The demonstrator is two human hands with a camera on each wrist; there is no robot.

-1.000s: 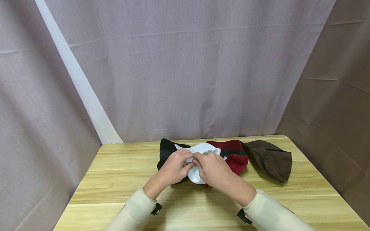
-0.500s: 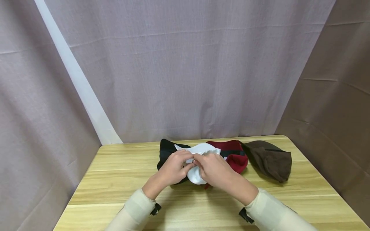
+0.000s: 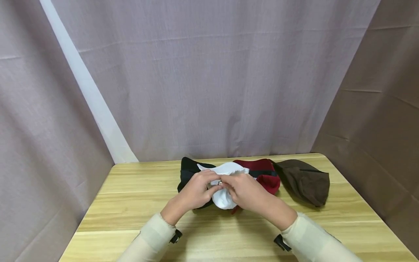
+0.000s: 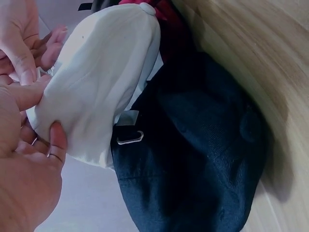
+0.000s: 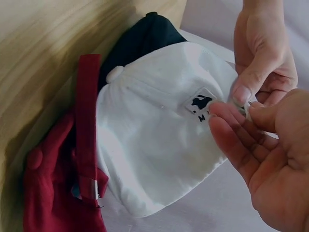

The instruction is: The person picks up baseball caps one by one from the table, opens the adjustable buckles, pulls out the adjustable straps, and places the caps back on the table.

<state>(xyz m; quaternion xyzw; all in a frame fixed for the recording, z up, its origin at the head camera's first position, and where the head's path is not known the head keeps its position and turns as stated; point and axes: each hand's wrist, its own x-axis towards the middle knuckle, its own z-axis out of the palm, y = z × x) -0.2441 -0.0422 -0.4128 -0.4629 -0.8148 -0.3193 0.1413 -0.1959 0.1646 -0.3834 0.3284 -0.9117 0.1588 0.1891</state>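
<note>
Both hands meet over a white baseball cap in the middle of a row of caps. In the left wrist view, the left hand grips the cap's lower edge, a finger pressed on the white cloth. The right hand has thumb and finger together on a small white strip at the edge, right beside the left thumb. A dark logo patch shows on the white crown in the right wrist view. A black cap adjoins it on the left, a red cap on the right.
A dark brown cap lies at the right end of the row. The caps are on a wooden table, near its back edge. Grey curtains hang behind, and a brown one on the right.
The right hand and forearm have shifted slightly right, and its fingers have turned a little at the white strip. The left hand and the caps stay nearly where they were.
</note>
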